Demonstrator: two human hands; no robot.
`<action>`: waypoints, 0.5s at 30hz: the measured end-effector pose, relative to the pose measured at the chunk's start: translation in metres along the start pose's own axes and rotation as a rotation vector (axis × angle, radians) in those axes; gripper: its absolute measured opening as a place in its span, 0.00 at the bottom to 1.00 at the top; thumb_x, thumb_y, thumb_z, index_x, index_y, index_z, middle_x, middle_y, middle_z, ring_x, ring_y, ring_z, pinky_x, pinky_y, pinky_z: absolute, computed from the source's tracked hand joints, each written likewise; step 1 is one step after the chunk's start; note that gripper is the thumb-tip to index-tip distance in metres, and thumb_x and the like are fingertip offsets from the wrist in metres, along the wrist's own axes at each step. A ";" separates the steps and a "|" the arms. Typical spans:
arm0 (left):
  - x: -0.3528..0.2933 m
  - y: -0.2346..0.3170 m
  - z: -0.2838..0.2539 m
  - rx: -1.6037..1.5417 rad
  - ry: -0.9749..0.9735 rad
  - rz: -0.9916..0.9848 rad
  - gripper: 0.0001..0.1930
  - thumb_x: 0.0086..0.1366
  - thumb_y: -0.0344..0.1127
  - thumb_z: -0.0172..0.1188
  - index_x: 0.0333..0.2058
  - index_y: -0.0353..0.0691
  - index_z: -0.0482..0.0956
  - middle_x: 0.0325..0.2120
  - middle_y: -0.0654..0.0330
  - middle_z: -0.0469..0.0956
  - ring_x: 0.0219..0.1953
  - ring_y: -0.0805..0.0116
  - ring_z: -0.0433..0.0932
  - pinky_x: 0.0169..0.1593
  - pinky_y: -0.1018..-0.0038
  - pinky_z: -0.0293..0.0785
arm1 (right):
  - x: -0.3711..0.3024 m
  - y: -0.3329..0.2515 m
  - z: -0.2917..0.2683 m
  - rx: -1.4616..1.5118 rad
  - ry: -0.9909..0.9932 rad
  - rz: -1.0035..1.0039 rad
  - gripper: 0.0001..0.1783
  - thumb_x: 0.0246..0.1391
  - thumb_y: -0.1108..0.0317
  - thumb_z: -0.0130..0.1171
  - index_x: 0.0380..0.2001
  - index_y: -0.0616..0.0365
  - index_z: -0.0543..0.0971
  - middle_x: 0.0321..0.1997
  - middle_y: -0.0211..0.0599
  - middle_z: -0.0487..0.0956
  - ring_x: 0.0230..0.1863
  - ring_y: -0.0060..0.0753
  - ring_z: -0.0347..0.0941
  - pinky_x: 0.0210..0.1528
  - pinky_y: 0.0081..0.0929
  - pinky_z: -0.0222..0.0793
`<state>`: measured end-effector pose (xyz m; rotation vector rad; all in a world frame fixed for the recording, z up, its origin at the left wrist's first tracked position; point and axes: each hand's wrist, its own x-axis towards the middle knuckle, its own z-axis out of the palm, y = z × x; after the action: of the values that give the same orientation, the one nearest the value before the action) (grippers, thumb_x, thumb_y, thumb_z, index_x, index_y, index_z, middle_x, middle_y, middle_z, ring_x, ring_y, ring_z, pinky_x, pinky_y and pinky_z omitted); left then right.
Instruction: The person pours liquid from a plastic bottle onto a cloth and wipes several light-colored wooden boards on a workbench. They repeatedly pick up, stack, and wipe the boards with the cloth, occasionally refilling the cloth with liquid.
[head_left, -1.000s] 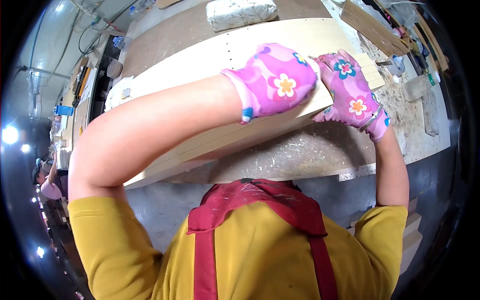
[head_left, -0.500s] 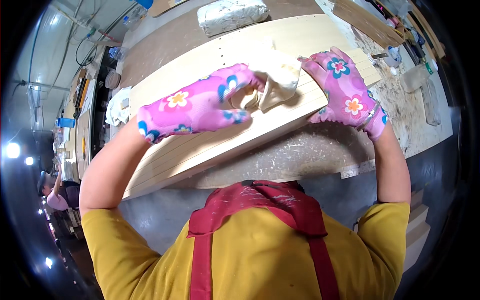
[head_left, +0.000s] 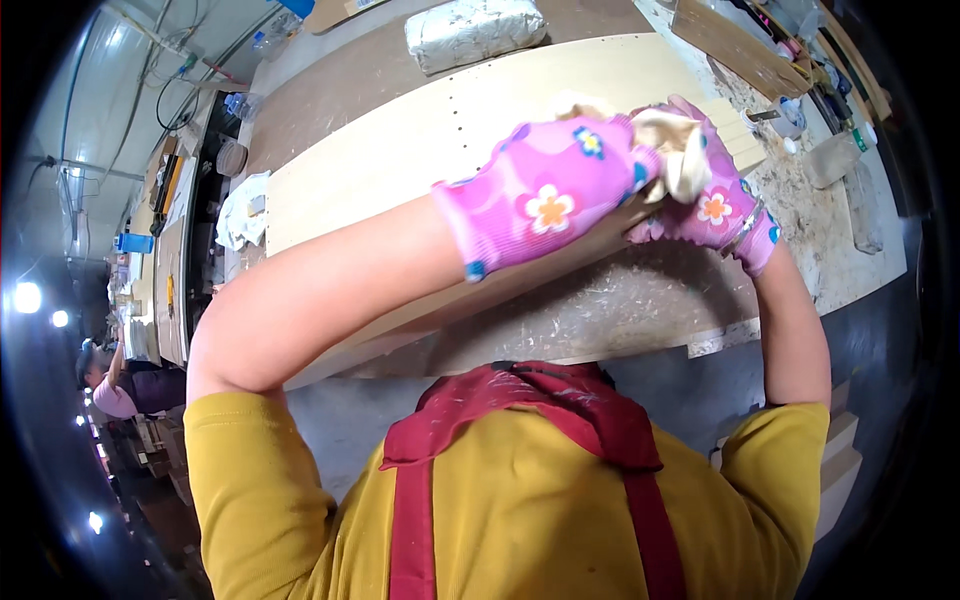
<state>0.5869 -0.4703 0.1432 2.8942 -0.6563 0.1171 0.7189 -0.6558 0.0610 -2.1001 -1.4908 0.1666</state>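
My left hand [head_left: 555, 195], in a pink flowered glove, is closed on a crumpled cream cloth [head_left: 680, 155]. It presses the cloth at the right end of some pale wooden boards [head_left: 350, 165] lying flat on the workbench. A line of small dark holes runs across the boards' face. My right hand [head_left: 715, 195], gloved to match, grips that same end, right beside the cloth. The cloth and left glove hide part of the right fingers and the boards' corner.
A white wrapped block [head_left: 475, 35] sits behind the boards. To the right, a clear bottle [head_left: 832, 160] stands on the stained bench top [head_left: 800, 235]. A white rag [head_left: 243, 212] lies at left. Another person [head_left: 125, 385] works far off at the left.
My left hand has swept the cloth rightward along the boards, from their middle to the right end near my right hand. The right hand has stayed in about the same place.
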 end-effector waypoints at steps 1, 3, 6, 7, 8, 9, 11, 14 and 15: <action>-0.009 0.001 -0.006 -0.004 0.020 0.003 0.13 0.56 0.32 0.56 0.42 0.42 0.72 0.37 0.50 0.73 0.36 0.52 0.77 0.37 0.63 0.76 | -0.001 -0.002 -0.001 -0.110 0.001 -0.032 0.61 0.25 0.34 0.71 0.61 0.58 0.62 0.59 0.42 0.67 0.64 0.39 0.59 0.71 0.40 0.39; -0.027 -0.005 -0.007 0.002 -0.014 -0.060 0.12 0.57 0.33 0.56 0.41 0.42 0.73 0.37 0.51 0.74 0.36 0.53 0.77 0.37 0.63 0.76 | 0.003 -0.010 -0.003 -0.333 0.012 -0.110 0.59 0.27 0.34 0.70 0.60 0.58 0.64 0.58 0.45 0.68 0.64 0.42 0.59 0.71 0.41 0.40; -0.016 -0.001 -0.007 0.039 0.042 -0.054 0.11 0.58 0.36 0.57 0.39 0.42 0.74 0.35 0.53 0.74 0.33 0.53 0.77 0.36 0.63 0.76 | 0.006 -0.032 -0.015 -0.468 0.015 -0.084 0.54 0.30 0.32 0.67 0.58 0.54 0.68 0.59 0.44 0.68 0.65 0.43 0.58 0.71 0.41 0.39; -0.007 -0.003 -0.001 0.065 0.088 -0.048 0.11 0.58 0.36 0.57 0.39 0.42 0.73 0.34 0.52 0.74 0.33 0.53 0.77 0.35 0.63 0.76 | 0.007 -0.030 -0.011 -0.254 0.043 -0.081 0.54 0.29 0.30 0.66 0.58 0.52 0.68 0.60 0.43 0.68 0.65 0.43 0.58 0.71 0.41 0.38; -0.004 -0.008 0.004 0.092 0.133 -0.042 0.11 0.59 0.36 0.57 0.39 0.41 0.73 0.33 0.52 0.73 0.32 0.53 0.76 0.35 0.63 0.75 | 0.006 -0.029 -0.006 -0.034 0.065 -0.082 0.55 0.29 0.28 0.64 0.58 0.50 0.68 0.60 0.42 0.68 0.66 0.43 0.57 0.71 0.41 0.37; -0.004 -0.013 0.006 0.053 0.221 -0.019 0.11 0.59 0.36 0.58 0.39 0.41 0.72 0.33 0.52 0.73 0.32 0.54 0.76 0.35 0.63 0.75 | 0.003 -0.029 -0.006 0.289 0.038 0.032 0.55 0.28 0.28 0.64 0.59 0.50 0.68 0.61 0.42 0.68 0.66 0.43 0.57 0.72 0.41 0.37; -0.022 -0.025 0.009 -0.030 0.379 -0.016 0.11 0.60 0.35 0.58 0.40 0.41 0.71 0.33 0.52 0.73 0.32 0.54 0.76 0.35 0.63 0.75 | 0.006 -0.025 -0.012 -0.468 0.017 -0.139 0.57 0.27 0.31 0.67 0.60 0.51 0.66 0.60 0.43 0.69 0.65 0.44 0.58 0.71 0.42 0.38; -0.093 -0.036 0.001 -0.133 0.413 -0.439 0.15 0.62 0.39 0.58 0.43 0.38 0.69 0.34 0.48 0.74 0.32 0.53 0.78 0.37 0.62 0.76 | 0.011 -0.041 -0.018 -0.442 -0.035 -0.104 0.57 0.26 0.37 0.68 0.61 0.54 0.63 0.58 0.47 0.69 0.62 0.47 0.62 0.69 0.43 0.45; -0.112 -0.033 -0.002 -0.194 0.327 -0.623 0.15 0.65 0.39 0.56 0.44 0.36 0.70 0.34 0.47 0.74 0.33 0.52 0.78 0.38 0.63 0.75 | 0.009 -0.038 -0.019 -0.452 -0.039 -0.093 0.59 0.27 0.32 0.64 0.62 0.54 0.63 0.57 0.48 0.69 0.62 0.48 0.61 0.70 0.45 0.44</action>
<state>0.5009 -0.3934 0.1277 2.6546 0.2771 0.4014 0.6980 -0.6460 0.0985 -2.3728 -1.7744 -0.1832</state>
